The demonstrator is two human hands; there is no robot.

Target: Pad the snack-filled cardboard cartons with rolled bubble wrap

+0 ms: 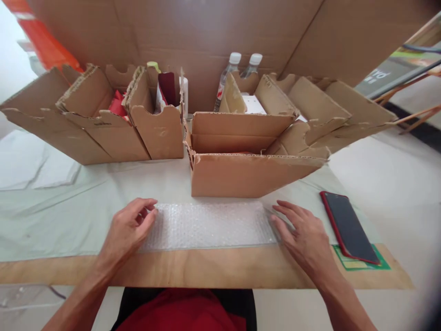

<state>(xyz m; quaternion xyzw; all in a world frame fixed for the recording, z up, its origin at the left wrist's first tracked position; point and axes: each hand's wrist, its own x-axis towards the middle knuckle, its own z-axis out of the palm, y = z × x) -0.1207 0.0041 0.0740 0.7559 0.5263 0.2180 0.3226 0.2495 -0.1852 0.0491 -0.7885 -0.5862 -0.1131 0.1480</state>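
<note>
A flat strip of bubble wrap (210, 225) lies lengthwise near the table's front edge. At its left end is my left hand (132, 223), thumb and fingers loosely curved with a gap between them; the fingertips come right up to the plastic, and whether they touch it I cannot tell. My right hand (305, 232) is by the other end, fingers stretched and apart, pointing inward at the wrap. Neither hand grips anything. Just behind the wrap stands a long open cardboard box (241, 174), whose contents are mostly hidden by its front wall.
Open cardboard bins stand left (161, 133) and right (320, 108), one holding a red item (118, 105). Two bottles (223, 85) are behind. A red-edged phone (349, 225) lies on a green card (382, 262) at right. White sheets (57, 168) lie at left.
</note>
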